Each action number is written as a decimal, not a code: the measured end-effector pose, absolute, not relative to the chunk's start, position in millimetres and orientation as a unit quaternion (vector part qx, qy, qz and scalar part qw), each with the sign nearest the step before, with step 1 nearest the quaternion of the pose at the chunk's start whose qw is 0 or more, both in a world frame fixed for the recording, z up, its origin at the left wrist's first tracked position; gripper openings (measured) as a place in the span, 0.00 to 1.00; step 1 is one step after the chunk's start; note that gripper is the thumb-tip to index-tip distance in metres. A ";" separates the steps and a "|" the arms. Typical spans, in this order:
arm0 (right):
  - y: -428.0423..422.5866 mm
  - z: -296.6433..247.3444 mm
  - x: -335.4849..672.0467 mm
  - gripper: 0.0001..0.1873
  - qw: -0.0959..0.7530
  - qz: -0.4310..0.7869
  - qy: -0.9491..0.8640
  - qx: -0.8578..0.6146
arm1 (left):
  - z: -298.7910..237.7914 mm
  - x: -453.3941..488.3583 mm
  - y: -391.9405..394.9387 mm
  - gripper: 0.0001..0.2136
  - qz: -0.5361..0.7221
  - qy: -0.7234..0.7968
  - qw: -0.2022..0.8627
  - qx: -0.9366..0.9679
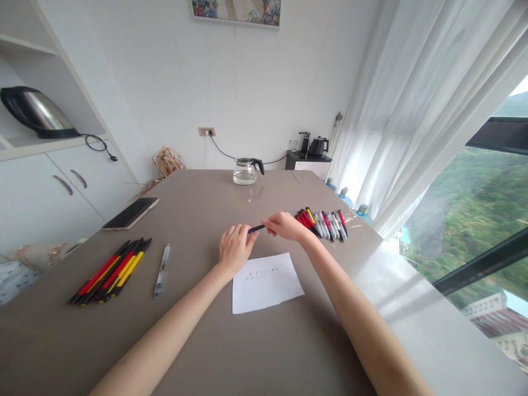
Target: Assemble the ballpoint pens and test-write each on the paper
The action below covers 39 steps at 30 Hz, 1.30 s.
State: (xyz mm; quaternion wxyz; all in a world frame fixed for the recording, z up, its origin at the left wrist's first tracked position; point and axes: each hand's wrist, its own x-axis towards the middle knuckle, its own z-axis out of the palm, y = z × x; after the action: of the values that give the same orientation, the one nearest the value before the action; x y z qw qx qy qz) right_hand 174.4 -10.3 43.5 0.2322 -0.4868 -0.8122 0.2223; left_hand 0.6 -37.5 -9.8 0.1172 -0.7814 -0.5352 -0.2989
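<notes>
Both hands meet above the tabletop, just beyond a sheet of white paper, with a dark pen between them. The left hand has its fingers closed on the pen's left end, where a bit of blue shows beside the thumb; the right hand has its fingers pinched together on the other end, so the middle of the pen lies bare between the two, nearly level. The paper lies flat, with a few short lines of small writing near its far edge, some dark and some reddish, too small to read. To the right, near the right hand, a row of pens lies side by side: red, yellow, black and clear-bodied ones. On the left, a single clear pen lies apart, between the left forearm and a bundle of red, yellow and black pens. Behind that bundle rests a phone with a dark screen. Near the far edge of the tabletop stands a glass jug with a black handle, partly filled with clear liquid.
</notes>
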 end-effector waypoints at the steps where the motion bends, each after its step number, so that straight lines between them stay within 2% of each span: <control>1: -10.2 44.0 175.5 0.22 0.227 0.230 -0.811 -0.488 | -9.7 0.6 -37.3 0.14 -0.297 -0.535 0.117 -0.782; 4: -10.4 47.0 179.5 0.14 0.236 0.244 -0.814 -0.471 | -9.4 1.0 -37.4 0.14 -0.291 -0.539 0.122 -0.781; 9: -10.1 45.0 178.1 0.09 0.263 0.209 -0.829 -0.448 | -9.3 1.3 -38.0 0.14 -0.286 -0.545 0.127 -0.778; 14: -8.4 38.9 174.4 0.20 0.226 0.191 -0.816 -0.496 | -10.3 0.8 -37.2 0.14 -0.293 -0.536 0.118 -0.783; 18: -8.3 42.4 178.9 0.13 0.232 0.208 -0.826 -0.470 | -12.1 1.3 -36.0 0.14 -0.287 -0.539 0.123 -0.782; 23: -8.3 42.8 179.9 0.10 0.256 0.180 -0.841 -0.441 | -13.5 1.9 -35.4 0.13 -0.278 -0.535 0.132 -0.787; 27: -6.1 35.5 175.2 0.18 0.239 0.137 -0.830 -0.484 | -13.7 2.0 -36.0 0.13 -0.271 -0.526 0.137 -0.795; 30: -4.7 33.0 174.4 0.23 0.220 0.149 -0.823 -0.503 | -13.6 2.0 -36.4 0.13 -0.261 -0.524 0.140 -0.798; 34: -4.7 36.3 178.2 0.16 0.237 0.183 -0.830 -0.470 | -13.4 2.3 -36.5 0.13 -0.261 -0.533 0.132 -0.794; 39: -4.5 34.9 178.7 0.11 0.240 0.150 -0.841 -0.462 | -13.9 2.1 -35.9 0.13 -0.262 -0.532 0.130 -0.795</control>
State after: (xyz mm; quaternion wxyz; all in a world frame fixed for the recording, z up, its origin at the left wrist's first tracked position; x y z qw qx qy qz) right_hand 178.7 -4.5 34.9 0.2402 -0.4616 -0.8408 0.1497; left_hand 2.1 -35.9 -13.9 0.1302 -0.7947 -0.5320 -0.2617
